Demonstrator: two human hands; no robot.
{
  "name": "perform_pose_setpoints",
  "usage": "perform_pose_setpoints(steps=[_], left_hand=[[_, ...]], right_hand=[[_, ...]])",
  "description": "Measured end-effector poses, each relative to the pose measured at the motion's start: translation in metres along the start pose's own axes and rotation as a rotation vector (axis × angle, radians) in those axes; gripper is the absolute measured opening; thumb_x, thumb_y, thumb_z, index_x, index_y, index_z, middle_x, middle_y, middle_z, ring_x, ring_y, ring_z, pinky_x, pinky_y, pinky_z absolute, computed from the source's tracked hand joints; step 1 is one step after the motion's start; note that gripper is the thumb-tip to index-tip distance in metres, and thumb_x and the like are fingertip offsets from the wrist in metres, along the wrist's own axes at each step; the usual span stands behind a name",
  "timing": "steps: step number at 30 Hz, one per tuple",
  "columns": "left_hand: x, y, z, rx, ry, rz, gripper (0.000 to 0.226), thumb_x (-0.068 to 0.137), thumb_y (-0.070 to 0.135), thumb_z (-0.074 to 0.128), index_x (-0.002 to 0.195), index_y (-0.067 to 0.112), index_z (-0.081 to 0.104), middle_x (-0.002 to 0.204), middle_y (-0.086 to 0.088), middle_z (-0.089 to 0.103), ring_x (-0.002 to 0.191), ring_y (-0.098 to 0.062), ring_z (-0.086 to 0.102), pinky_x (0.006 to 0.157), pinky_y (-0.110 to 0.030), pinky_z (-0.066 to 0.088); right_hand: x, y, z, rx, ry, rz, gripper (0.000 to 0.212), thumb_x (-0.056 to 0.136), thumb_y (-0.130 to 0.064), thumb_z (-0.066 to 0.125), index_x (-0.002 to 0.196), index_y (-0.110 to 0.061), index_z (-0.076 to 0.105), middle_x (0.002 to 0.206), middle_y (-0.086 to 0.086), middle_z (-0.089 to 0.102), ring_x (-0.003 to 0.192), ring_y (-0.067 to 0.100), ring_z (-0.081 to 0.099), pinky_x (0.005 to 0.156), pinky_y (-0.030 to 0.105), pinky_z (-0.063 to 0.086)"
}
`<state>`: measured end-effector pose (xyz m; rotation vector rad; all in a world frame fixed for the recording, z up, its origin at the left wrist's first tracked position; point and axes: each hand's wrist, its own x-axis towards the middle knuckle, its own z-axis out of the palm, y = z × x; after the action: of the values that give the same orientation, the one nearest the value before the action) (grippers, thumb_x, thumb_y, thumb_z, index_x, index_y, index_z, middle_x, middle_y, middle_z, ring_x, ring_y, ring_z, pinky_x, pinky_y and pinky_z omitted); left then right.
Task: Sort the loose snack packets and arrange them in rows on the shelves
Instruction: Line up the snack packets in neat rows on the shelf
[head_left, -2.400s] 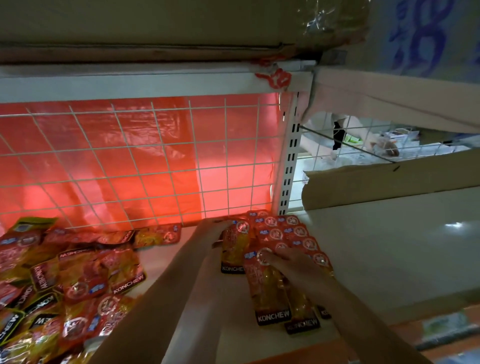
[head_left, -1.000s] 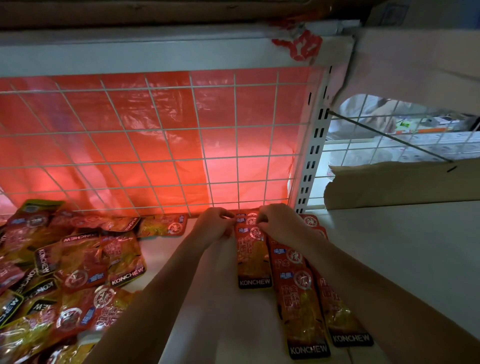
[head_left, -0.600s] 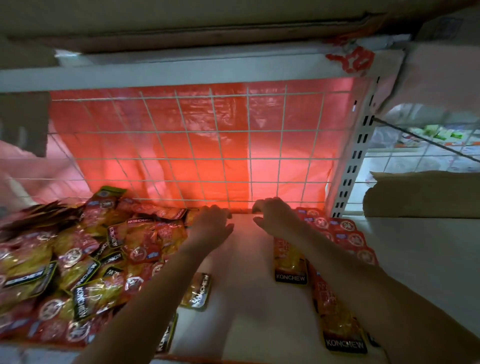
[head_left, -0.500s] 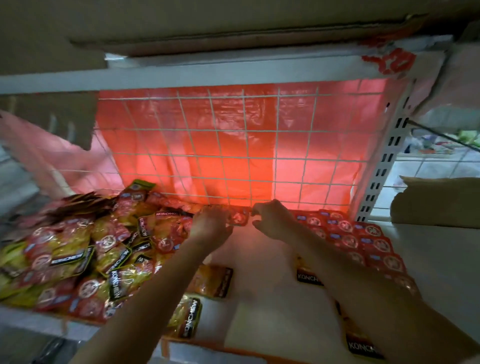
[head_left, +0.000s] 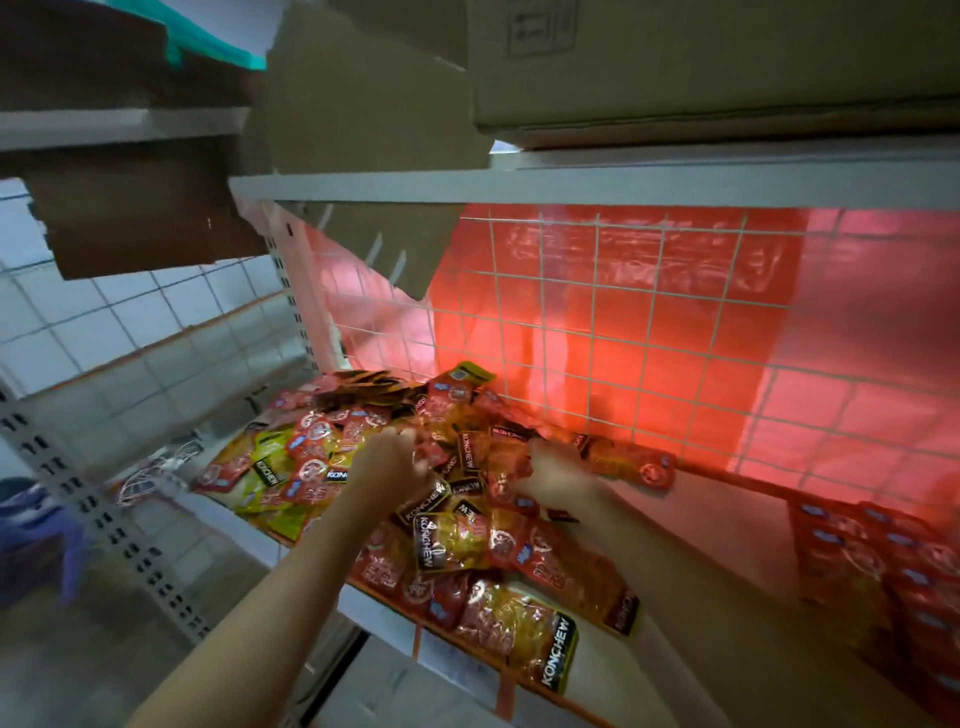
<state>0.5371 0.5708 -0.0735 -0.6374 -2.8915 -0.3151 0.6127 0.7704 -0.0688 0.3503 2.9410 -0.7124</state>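
Note:
A loose heap of red and yellow KONCHEW snack packets (head_left: 447, 540) covers the left part of the white shelf (head_left: 706, 525). Both my hands are in the heap. My left hand (head_left: 392, 460) has its fingers curled round a shiny packet near the top of the pile. My right hand (head_left: 558, 467) reaches in from the right and its fingers close on a red packet (head_left: 506, 470); the fingertips are partly hidden. One packet (head_left: 631, 462) lies apart by the back grid. Neat rows of packets (head_left: 883, 566) lie at the far right.
A white wire grid (head_left: 623, 338) with a red plastic sheet behind it closes the shelf's back. Cardboard boxes (head_left: 675, 62) sit on the shelf above, and a cardboard flap (head_left: 384, 244) hangs down at the left. A perforated upright (head_left: 78, 493) stands at the left.
The view has swung left from the arranged rows to the loose heap. Both hands left the back of the shelf's middle and moved left into the pile, taking hold of packets.

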Motion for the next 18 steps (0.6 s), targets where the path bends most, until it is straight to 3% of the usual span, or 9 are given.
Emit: perform_pose_setpoints(steps=[4, 9, 13, 18], left_hand=[[0.012, -0.015, 0.0, -0.044, 0.022, -0.037, 0.024, 0.088, 0.022, 0.06, 0.101, 0.001, 0.062, 0.091, -0.013, 0.064, 0.082, -0.026, 0.061, 0.077, -0.034, 0.054], [0.027, -0.039, -0.002, -0.051, 0.098, -0.169, 0.023, 0.082, 0.021, 0.065, 0.094, 0.001, 0.064, 0.088, -0.015, 0.065, 0.082, -0.029, 0.062, 0.078, -0.037, 0.053], [0.031, -0.049, -0.003, 0.059, -0.045, -0.316, 0.039, 0.087, 0.035, 0.061, 0.112, 0.006, 0.052, 0.11, -0.015, 0.062, 0.105, -0.032, 0.057, 0.096, -0.04, 0.042], [0.035, -0.056, -0.003, -0.089, -0.111, -0.38, 0.08, 0.077, 0.048, 0.072, 0.134, 0.003, 0.037, 0.126, -0.015, 0.058, 0.116, -0.031, 0.055, 0.101, -0.042, 0.041]], right_hand=[[0.011, -0.001, 0.001, -0.02, -0.033, 0.037, 0.058, 0.083, -0.049, 0.064, 0.12, -0.007, 0.05, 0.122, 0.011, 0.052, 0.112, 0.027, 0.05, 0.092, 0.036, 0.044], [0.02, -0.006, 0.003, -0.026, -0.063, 0.077, 0.061, 0.077, -0.051, 0.069, 0.116, -0.006, 0.055, 0.125, 0.012, 0.052, 0.114, 0.028, 0.05, 0.096, 0.036, 0.045], [0.025, -0.011, 0.008, -0.043, -0.1, 0.095, 0.065, 0.078, -0.048, 0.069, 0.125, -0.007, 0.053, 0.137, 0.016, 0.043, 0.124, 0.032, 0.043, 0.102, 0.041, 0.042], [0.026, -0.015, 0.016, -0.016, -0.145, 0.147, 0.068, 0.079, -0.052, 0.066, 0.128, -0.008, 0.049, 0.144, 0.016, 0.037, 0.132, 0.033, 0.036, 0.109, 0.045, 0.035]])
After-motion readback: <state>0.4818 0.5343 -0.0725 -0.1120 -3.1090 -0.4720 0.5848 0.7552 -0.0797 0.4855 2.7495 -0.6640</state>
